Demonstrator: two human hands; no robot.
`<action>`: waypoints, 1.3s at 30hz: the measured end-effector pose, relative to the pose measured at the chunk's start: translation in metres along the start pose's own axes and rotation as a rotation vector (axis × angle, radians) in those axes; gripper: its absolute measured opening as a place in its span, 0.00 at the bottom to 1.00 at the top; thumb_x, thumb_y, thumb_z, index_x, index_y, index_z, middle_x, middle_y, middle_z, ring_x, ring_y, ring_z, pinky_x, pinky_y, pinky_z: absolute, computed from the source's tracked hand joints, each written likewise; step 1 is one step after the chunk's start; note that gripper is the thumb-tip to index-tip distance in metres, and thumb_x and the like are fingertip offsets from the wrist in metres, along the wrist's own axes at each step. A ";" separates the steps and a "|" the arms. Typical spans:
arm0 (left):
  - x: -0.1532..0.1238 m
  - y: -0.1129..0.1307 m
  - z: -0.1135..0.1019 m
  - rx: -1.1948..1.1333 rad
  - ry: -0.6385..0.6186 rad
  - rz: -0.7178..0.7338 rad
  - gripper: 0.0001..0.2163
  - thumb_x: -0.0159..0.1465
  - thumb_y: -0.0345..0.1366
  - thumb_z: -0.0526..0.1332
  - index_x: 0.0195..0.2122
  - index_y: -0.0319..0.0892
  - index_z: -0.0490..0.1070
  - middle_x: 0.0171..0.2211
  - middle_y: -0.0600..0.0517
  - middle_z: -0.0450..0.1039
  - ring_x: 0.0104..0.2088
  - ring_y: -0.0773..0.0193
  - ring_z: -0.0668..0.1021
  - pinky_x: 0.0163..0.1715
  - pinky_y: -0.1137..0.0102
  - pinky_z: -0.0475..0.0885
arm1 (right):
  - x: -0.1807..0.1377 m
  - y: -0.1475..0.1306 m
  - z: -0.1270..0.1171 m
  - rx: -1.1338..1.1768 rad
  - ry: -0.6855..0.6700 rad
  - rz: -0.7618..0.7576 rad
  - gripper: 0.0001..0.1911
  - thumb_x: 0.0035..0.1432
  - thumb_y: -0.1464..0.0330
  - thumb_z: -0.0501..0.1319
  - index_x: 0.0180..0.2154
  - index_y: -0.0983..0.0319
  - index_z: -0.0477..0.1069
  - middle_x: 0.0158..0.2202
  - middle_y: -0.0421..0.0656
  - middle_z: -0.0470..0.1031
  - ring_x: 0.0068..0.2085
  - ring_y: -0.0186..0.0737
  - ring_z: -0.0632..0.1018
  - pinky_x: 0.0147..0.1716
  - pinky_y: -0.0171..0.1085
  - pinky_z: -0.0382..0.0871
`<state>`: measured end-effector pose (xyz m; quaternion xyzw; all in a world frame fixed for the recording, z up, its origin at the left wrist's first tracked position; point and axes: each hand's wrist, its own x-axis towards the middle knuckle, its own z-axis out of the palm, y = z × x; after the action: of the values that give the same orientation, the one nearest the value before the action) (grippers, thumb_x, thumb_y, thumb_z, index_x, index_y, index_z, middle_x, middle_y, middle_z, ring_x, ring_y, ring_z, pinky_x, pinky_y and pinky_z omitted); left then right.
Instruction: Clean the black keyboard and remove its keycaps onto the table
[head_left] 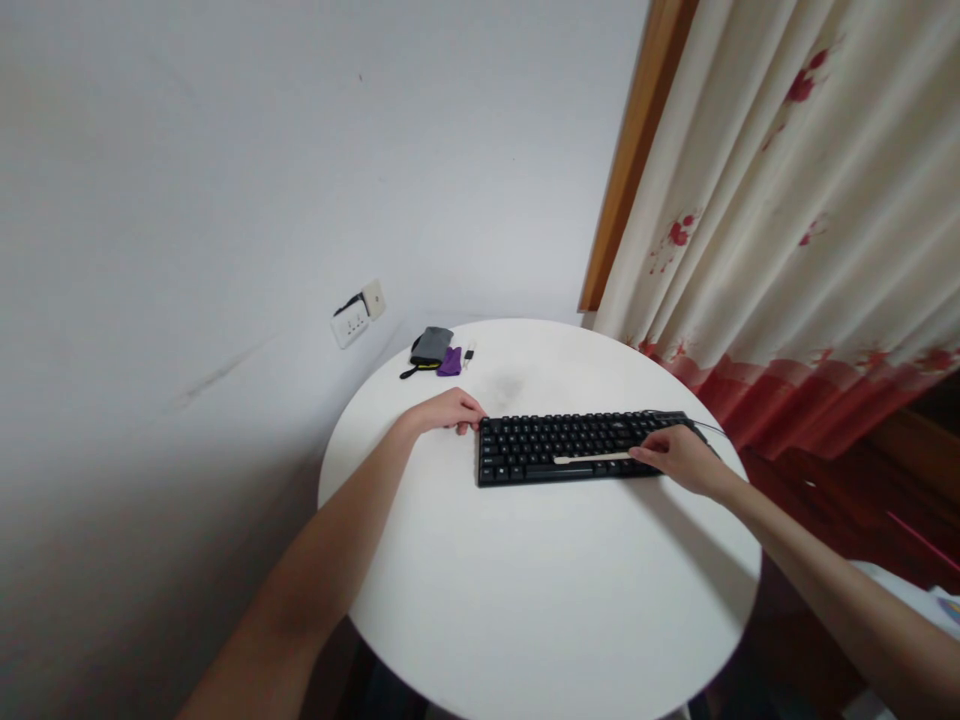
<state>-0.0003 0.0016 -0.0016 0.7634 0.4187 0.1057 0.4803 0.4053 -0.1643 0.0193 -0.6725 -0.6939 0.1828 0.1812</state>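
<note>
Forearms (315,580) outstretched: left hand (450,410) curled shut against keyboard (570,440), right hand (679,458) pinching pale stick (592,459).

Grey pouch (431,346), perhaps purple cloth (450,361), wall socket (350,324)

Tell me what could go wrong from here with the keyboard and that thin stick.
1. The right hand holds the pale stick flat across the keyboard keys; levered hard, the thin stick might snap or pop a keycap loose.
2. The left hand only touches the keyboard's left end, so the keyboard may slide on the white table.
3. The cable leaves the table edge beside the right hand; a snag could tug the keyboard.
</note>
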 end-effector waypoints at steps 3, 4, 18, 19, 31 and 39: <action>0.000 0.000 0.001 0.005 0.000 -0.001 0.14 0.54 0.41 0.62 0.34 0.37 0.80 0.30 0.48 0.78 0.22 0.70 0.72 0.18 0.76 0.54 | 0.003 -0.008 0.003 0.016 -0.017 -0.026 0.22 0.55 0.52 0.60 0.23 0.64 0.76 0.19 0.41 0.70 0.23 0.35 0.66 0.24 0.36 0.55; 0.000 0.000 0.001 0.006 0.000 -0.001 0.14 0.53 0.41 0.62 0.34 0.37 0.80 0.30 0.48 0.78 0.22 0.70 0.72 0.18 0.76 0.54 | 0.005 -0.012 0.005 0.017 -0.022 -0.034 0.22 0.55 0.52 0.59 0.22 0.64 0.75 0.19 0.41 0.70 0.23 0.35 0.66 0.23 0.36 0.55; -0.001 0.000 0.001 -0.004 0.003 0.010 0.13 0.53 0.39 0.61 0.34 0.37 0.80 0.28 0.48 0.77 0.22 0.69 0.72 0.18 0.75 0.55 | 0.009 -0.027 0.018 0.027 -0.066 -0.100 0.24 0.57 0.51 0.58 0.24 0.64 0.76 0.21 0.43 0.73 0.23 0.36 0.68 0.25 0.36 0.58; -0.001 0.000 0.001 -0.003 0.002 0.010 0.13 0.53 0.39 0.61 0.34 0.37 0.80 0.29 0.48 0.77 0.22 0.69 0.72 0.18 0.75 0.55 | 0.009 -0.024 0.016 0.025 -0.064 -0.093 0.25 0.57 0.50 0.57 0.23 0.64 0.76 0.20 0.43 0.73 0.23 0.36 0.68 0.24 0.36 0.58; -0.002 0.002 0.002 0.019 0.015 -0.002 0.14 0.54 0.41 0.62 0.34 0.37 0.80 0.30 0.47 0.78 0.22 0.69 0.72 0.19 0.75 0.55 | 0.003 0.035 -0.010 -0.051 0.057 0.017 0.24 0.53 0.48 0.61 0.23 0.62 0.78 0.18 0.41 0.71 0.22 0.35 0.68 0.22 0.35 0.56; 0.003 -0.006 -0.001 0.020 0.005 0.003 0.14 0.54 0.40 0.61 0.35 0.37 0.80 0.30 0.47 0.78 0.22 0.69 0.72 0.18 0.75 0.54 | -0.001 0.064 -0.019 -0.006 0.095 0.060 0.26 0.51 0.47 0.61 0.26 0.64 0.80 0.19 0.42 0.72 0.22 0.36 0.68 0.22 0.35 0.58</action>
<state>-0.0020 0.0056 -0.0066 0.7685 0.4199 0.1042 0.4715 0.4702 -0.1630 0.0046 -0.7015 -0.6644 0.1541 0.2066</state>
